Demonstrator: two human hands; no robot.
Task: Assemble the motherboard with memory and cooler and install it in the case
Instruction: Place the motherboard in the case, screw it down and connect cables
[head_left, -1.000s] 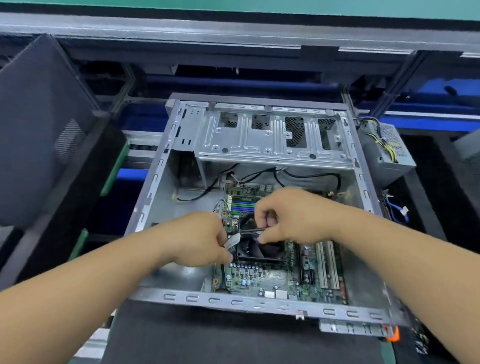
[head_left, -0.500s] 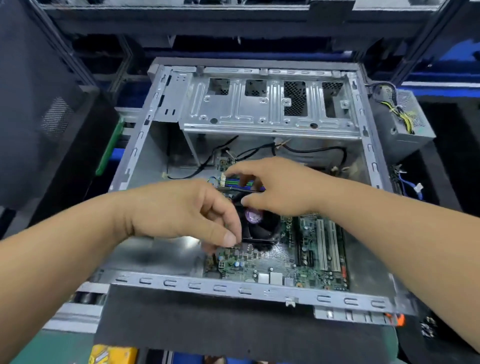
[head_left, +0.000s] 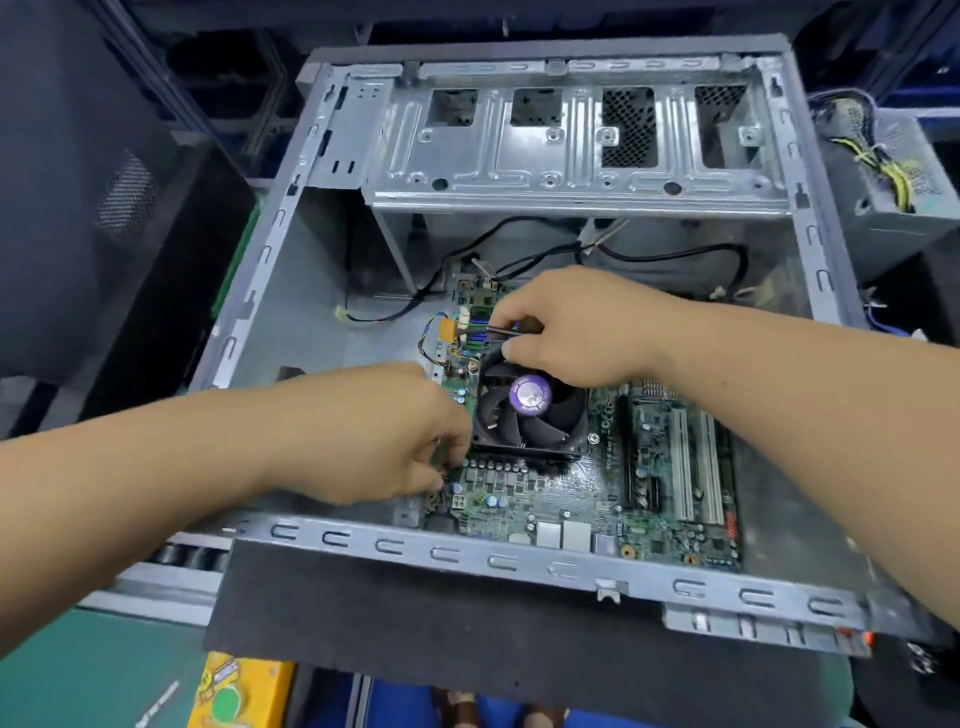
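The grey metal case (head_left: 270, 249) lies open on its side. The green motherboard (head_left: 670, 499) rests in its near right part. A black cooler fan (head_left: 530, 415) with a purple sticker sits on the board. My right hand (head_left: 576, 327) hovers just behind the fan, over the blue and green memory slots (head_left: 475, 335), and pinches a thin dark strip (head_left: 501, 329). Whether the strip is a cable or a module seen edge-on is unclear. My left hand (head_left: 384, 431) is curled at the board's left edge by the fan's near left corner. Its fingertips are pressed together and hide what lies between them.
A metal drive cage (head_left: 571, 150) spans the case's far side, with loose black cables (head_left: 675, 254) below it. A power supply (head_left: 893, 208) with yellow and black wires stands outside at the right. A black side panel (head_left: 104, 208) leans at the left. The case rests on a black mat (head_left: 415, 623).
My head has moved closer and lower over the case. My hands have parted: the right carried the dark strip back over the memory slots, and the left dropped to the board's left edge.
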